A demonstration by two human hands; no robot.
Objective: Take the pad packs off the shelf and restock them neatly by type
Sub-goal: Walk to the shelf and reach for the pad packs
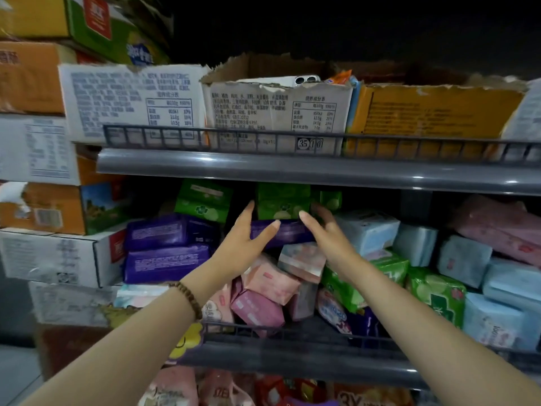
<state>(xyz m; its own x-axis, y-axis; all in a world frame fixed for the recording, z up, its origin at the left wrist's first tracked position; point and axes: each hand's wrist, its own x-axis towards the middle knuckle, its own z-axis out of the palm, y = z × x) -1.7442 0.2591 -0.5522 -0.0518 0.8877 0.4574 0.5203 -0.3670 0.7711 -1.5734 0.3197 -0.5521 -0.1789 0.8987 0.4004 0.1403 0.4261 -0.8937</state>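
The grey shelf (292, 358) holds a jumble of pad packs: purple packs (167, 262) stacked at left, pink packs (263, 291) in the middle, green packs (436, 291) and pale blue packs (366, 230) at right. A green pack (282, 202) sits high at the back on a purple pack (292, 232). My left hand (246, 235) and my right hand (325, 230) reach in with straight fingers on either side of that green pack, fingertips at its lower corners. Neither hand grips anything.
The upper shelf (292, 168) hangs just above my hands and carries torn cardboard boxes (278, 112). Stacked cartons (58, 253) stand at the left. More packets (219, 388) lie on the shelf below. A bead bracelet (190, 297) is on my left wrist.
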